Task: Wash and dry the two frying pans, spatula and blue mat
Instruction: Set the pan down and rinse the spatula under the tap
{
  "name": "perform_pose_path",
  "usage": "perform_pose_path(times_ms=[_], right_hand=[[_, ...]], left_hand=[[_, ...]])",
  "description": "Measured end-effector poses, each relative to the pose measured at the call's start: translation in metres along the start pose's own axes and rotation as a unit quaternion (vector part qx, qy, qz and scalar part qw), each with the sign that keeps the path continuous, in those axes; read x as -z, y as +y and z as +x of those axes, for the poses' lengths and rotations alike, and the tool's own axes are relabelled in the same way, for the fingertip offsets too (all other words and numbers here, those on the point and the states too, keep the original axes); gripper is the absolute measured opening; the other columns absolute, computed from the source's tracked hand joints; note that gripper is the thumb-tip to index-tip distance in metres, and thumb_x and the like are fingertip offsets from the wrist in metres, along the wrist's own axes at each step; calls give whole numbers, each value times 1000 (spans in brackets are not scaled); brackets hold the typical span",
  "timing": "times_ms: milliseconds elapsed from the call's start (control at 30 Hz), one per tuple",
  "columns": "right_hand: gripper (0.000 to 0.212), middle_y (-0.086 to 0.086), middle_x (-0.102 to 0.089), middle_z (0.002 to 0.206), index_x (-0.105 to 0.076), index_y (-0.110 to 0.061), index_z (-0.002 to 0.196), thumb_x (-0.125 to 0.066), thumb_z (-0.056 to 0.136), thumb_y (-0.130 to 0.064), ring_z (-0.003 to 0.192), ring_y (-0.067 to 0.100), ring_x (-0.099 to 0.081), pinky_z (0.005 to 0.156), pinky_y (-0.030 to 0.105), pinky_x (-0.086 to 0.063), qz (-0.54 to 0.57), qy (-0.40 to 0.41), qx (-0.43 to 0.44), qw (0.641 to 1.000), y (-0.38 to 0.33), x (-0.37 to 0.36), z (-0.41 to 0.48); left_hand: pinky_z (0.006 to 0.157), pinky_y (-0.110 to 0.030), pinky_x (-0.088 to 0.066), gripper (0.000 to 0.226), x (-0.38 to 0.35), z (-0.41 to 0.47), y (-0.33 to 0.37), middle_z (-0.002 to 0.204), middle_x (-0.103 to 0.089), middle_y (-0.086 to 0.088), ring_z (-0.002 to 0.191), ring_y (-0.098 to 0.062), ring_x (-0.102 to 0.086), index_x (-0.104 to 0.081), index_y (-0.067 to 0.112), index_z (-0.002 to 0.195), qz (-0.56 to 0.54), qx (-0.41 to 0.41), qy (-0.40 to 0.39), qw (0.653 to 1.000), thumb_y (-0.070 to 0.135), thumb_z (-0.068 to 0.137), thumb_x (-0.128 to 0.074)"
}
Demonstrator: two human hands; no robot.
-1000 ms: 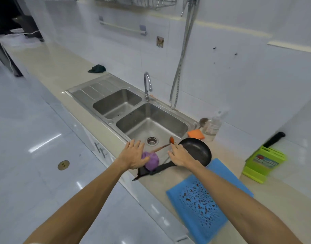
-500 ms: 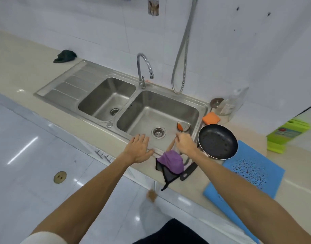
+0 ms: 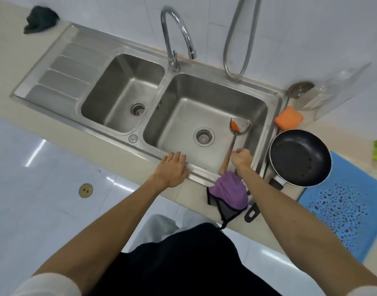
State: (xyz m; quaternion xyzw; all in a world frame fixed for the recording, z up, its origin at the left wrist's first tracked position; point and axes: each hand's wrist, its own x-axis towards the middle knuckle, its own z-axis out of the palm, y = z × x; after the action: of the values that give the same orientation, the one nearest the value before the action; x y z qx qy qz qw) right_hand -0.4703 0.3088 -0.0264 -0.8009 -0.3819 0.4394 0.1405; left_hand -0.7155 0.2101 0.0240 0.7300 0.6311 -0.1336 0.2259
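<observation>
A wooden-handled metal spatula (image 3: 233, 142) pinched by right hand (image 3: 242, 158) inside steel sink basin (image 3: 215, 92), left hand (image 3: 172, 169) pressed flat on its rim

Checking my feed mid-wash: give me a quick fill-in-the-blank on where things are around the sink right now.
1. The spatula lies in the ___ basin.
2. The left hand rests flat on the front rim of the ___.
3. The cloth by the spatula's handle end is ___.
4. The sponge behind the frying pan is ___.
Missing words: right; sink; purple; orange.
</observation>
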Motion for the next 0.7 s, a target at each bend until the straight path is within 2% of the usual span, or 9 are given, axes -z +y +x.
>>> perform_pose_path(times_ms=[67, 167, 233, 300, 367, 400, 433, 533, 700], right_hand=[[27, 13, -67, 113, -67, 2, 114, -56, 99, -18, 115, 31, -62, 99, 35, -48, 0, -16, -33, 999, 6, -9, 10], [28, 16, -70, 108, -68, 0, 108, -54, 101, -23, 102, 32, -68, 85, 33, -53, 27, -38, -87, 995, 15, -20, 22], [26, 13, -69, 99, -68, -2, 101, -51, 103, -22, 83, 26, -67, 73, 30, -51, 63, -39, -112, 991, 16, -26, 25], [25, 11, -66, 84, -64, -5, 90, -48, 105, -17, 62, 19, -60, 55, 26, -49, 111, -37, -139, 983, 17, -30, 23], [27, 11, -61, 71, -61, -3, 86, -44, 106, -11, 48, 18, -58, 40, 23, -47, 188, -46, -170, 966, 15, -30, 19], [27, 12, -61, 68, -60, -1, 87, -42, 107, -9, 42, 18, -58, 37, 24, -47, 226, -46, -180, 956, 15, -31, 20], [26, 13, -61, 67, -60, 0, 90, -42, 107, -8, 42, 18, -59, 39, 25, -49, 261, -44, -190, 945, 16, -33, 22], [28, 12, -64, 72, -62, 0, 91, -43, 108, -11, 57, 20, -63, 51, 32, -54, 330, -48, -208, 920, 17, -38, 28], [27, 11, -61, 76, -60, -4, 92, -38, 108, -9, 60, 19, -59, 47, 28, -51, 379, -53, -219, 898, 17, -47, 28]], left_hand=[[110, -48, -35, 58, -7, 5, -2, 145, -43, -15, 132, -36, -42, -40, 7, 141, 10, -11, -14, 1000, 49, 101, -36], [108, -48, -37, 59, -15, 8, -6, 142, -49, -14, 128, -36, -46, -44, 8, 139, 19, -17, -15, 1000, 52, 100, -35], [109, -48, -37, 60, -18, 9, -9, 144, -49, -14, 129, -36, -46, -44, 7, 140, 20, -22, -13, 999, 51, 100, -38], [108, -48, -37, 59, -20, 10, -13, 142, -51, -13, 128, -35, -48, -46, 8, 139, 18, -28, 4, 999, 51, 99, -40], [108, -48, -38, 58, -19, 12, -16, 140, -54, -12, 126, -34, -51, -48, 9, 136, 18, -38, 14, 999, 51, 98, -40], [108, -48, -37, 59, -19, 13, -18, 139, -55, -11, 125, -34, -51, -48, 9, 136, 17, -40, 15, 999, 53, 98, -38], [109, -48, -37, 62, -18, 14, -19, 139, -55, -11, 125, -33, -51, -49, 9, 136, 15, -40, 14, 999, 54, 97, -34], [109, -48, -37, 68, -16, 16, -24, 139, -56, -10, 126, -33, -51, -49, 9, 137, 10, -50, 17, 999, 57, 96, -24], [109, -51, -37, 58, -16, 13, -38, 142, -53, -10, 129, -32, -49, -47, 8, 141, 2, -82, 14, 997, 48, 100, -43]])
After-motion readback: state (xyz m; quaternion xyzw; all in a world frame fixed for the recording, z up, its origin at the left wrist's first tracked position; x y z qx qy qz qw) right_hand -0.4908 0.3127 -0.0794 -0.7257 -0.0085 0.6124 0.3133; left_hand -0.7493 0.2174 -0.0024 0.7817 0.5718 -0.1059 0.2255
